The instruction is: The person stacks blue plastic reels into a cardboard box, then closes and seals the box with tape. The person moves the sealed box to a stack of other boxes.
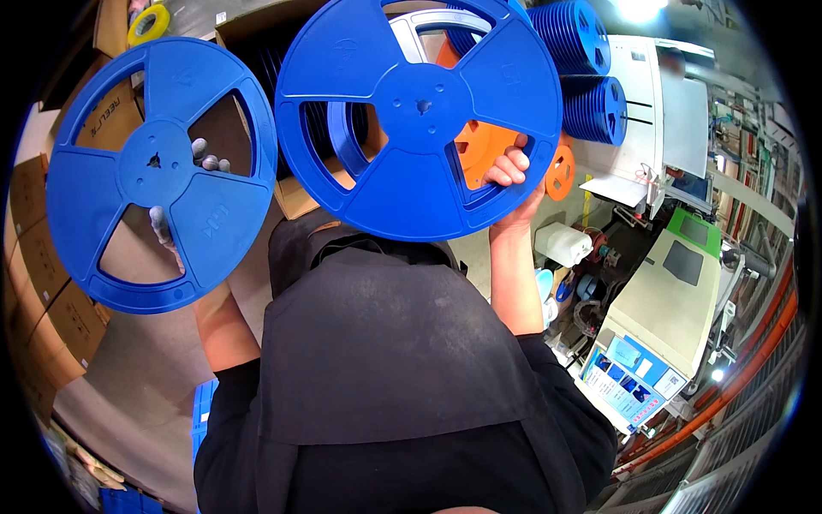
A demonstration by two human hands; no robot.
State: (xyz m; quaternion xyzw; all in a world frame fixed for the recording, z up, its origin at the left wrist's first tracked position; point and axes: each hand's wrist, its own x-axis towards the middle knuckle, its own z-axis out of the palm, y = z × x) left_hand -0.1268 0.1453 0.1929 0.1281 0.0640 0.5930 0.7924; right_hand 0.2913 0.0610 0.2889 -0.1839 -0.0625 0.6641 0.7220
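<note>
Two large flat blue reels, each with a round hub and wide cut-out windows, are up in front of me. The left blue reel (221, 221) rests in my left hand (207, 158), which is mostly hidden behind it. Grey-covered fingertips of that hand come through two windows, closed around the reel's middle part. My right hand (510, 166) grips the right blue reel (398, 190) at its lower right rim, the fingers hooked through a window. The reels' edges come close together; I cannot tell whether they touch.
Stacks of blue reels (591, 109) stand at the upper right, near a small orange reel (560, 173). Behind the right reel is an open cardboard box (295, 199). Cartons (47, 257) line the left, a yellow tape roll (149, 25) lies far left, and a beige-green machine (664, 287) stands right.
</note>
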